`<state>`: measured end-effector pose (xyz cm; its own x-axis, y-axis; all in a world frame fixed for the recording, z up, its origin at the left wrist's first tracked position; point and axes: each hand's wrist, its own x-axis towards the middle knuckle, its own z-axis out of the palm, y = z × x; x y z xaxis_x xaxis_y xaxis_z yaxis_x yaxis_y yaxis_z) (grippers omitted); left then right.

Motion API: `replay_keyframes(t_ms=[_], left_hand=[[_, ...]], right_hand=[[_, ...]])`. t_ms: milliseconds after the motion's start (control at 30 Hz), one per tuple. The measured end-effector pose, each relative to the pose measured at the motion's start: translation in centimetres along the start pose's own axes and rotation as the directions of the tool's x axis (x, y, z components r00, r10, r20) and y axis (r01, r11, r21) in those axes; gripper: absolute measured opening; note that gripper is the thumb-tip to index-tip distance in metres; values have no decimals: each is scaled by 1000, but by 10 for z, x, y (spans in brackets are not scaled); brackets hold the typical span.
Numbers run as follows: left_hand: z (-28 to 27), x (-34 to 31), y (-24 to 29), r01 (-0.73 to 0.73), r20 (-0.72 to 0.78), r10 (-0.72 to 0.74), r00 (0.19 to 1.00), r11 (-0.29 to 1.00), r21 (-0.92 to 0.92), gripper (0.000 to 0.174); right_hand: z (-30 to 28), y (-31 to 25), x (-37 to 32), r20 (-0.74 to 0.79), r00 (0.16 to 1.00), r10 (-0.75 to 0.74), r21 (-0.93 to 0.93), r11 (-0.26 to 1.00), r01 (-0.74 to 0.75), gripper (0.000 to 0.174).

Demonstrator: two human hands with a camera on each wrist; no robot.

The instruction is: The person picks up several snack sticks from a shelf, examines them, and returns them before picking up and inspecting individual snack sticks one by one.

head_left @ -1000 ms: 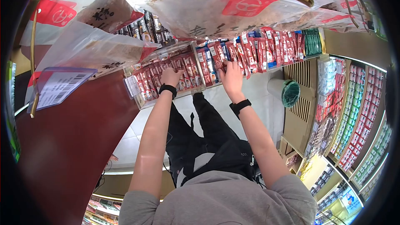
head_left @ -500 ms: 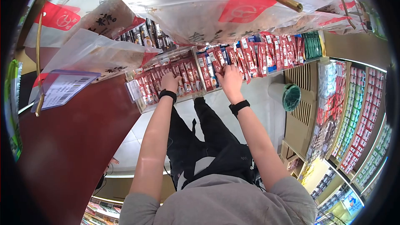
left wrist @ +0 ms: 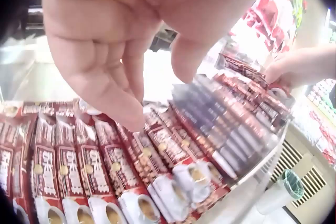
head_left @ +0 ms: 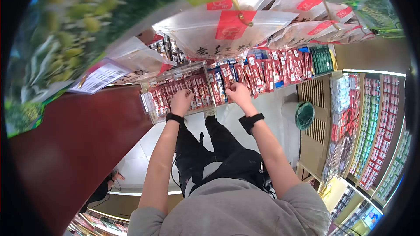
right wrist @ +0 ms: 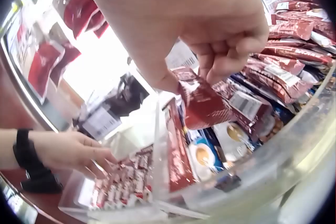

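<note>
My left hand (head_left: 181, 101) is over the left compartment of small red sachets (left wrist: 107, 166). In the left wrist view that hand (left wrist: 113, 29) has its thumb and fingers apart, with nothing between them, just above the row. My right hand (head_left: 241, 96) is at the front of the neighbouring compartment. The right wrist view shows this hand (right wrist: 194, 19) pinching the top end of a red packet (right wrist: 205, 106) between thumb and fingers. Under it lie blue-and-white packets (right wrist: 202, 153) and more red packets (right wrist: 283, 79), behind a clear front wall (right wrist: 252, 169).
Clear bags with red labels (head_left: 232, 30) hang above the trays, beside a price card (head_left: 103, 76). Green packets (head_left: 322, 60) fill the right end. A green-lined bin (head_left: 304, 116) and stocked shelves (head_left: 372, 122) stand at right. Another person's hand (head_left: 118, 176) shows at lower left.
The head view has shifted, bringing large green bags in at the top. My right hand has drawn back slightly toward the tray's front, while my left hand stays over the left compartment.
</note>
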<state>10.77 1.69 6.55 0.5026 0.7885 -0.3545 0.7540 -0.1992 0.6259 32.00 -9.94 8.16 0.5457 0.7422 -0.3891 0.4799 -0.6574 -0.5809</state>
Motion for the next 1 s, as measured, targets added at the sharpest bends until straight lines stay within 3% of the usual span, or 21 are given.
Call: replay_keyframes(t_ms=[67,100,167,200,233,267,300,367,433,500,567,600,633,700,767,833,933,1000], left_hand=[[-25,-19,32,-107,90,114,989,991,-79,28],[-34,-27,46,-114,69,119,991,991,-78,28],[-47,-43,71,-87,154,154,976,924,-372,33],[-54,-50,85,4,213,122,969,861,-509,39],[-54,-53,93,-18,189,133,973,860,-510,39],[-53,-59,99,9,134,115,984,724,-689,38],[-55,-64,106,26,89,87,992,551,-834,37],[-64,-71,118,-15,76,129,989,592,-805,30],[-65,-78,126,57,88,26,996,576,-815,24],[-60,-83,123,20,28,7,1000,531,-847,21],[-65,-89,125,63,20,-69,997,701,-710,17],[-67,-93,126,54,10,-67,998,701,-711,17],[-68,-95,127,70,10,-97,995,643,-763,19],[-72,-100,127,99,21,-156,988,513,-853,25],[-69,-102,119,112,25,-170,985,523,-845,29],[-69,-102,112,77,21,-125,992,464,-882,27],[-77,-106,106,109,35,-177,984,427,-898,25],[-84,-112,103,136,52,-212,976,402,-906,21]], right_hand=[[-29,-13,-8,352,933,-73,444,891,-97,28],[-41,-22,-12,345,934,-93,444,893,-76,28],[-59,-35,-21,640,726,-252,589,768,-252,22],[-66,-42,-25,632,727,-267,591,773,-231,22],[-72,-50,-28,687,658,-308,560,801,-211,22],[-75,-56,-32,741,580,-337,528,827,-194,23],[-76,-59,-36,737,580,-346,530,829,-179,23],[-77,-67,-41,749,513,-420,579,791,-198,24],[-76,-74,-47,723,525,-449,602,782,-160,23],[-71,-80,-51,734,554,-392,505,861,-60,25],[-70,-84,-57,709,579,-402,494,870,-1,28],[-78,-93,-66,721,596,-353,476,877,-57,28],[-83,-100,-72,731,611,-303,459,881,-112,29],[-80,-101,-76,683,628,-374,507,861,-39,30],[-74,-99,-73,678,625,-387,462,885,47,30],[-76,-106,-79,686,621,-380,461,887,33,30],[-78,-115,-84,655,627,-421,506,861,50,31],[-79,-119,-86,696,550,-462,487,866,110,26]])
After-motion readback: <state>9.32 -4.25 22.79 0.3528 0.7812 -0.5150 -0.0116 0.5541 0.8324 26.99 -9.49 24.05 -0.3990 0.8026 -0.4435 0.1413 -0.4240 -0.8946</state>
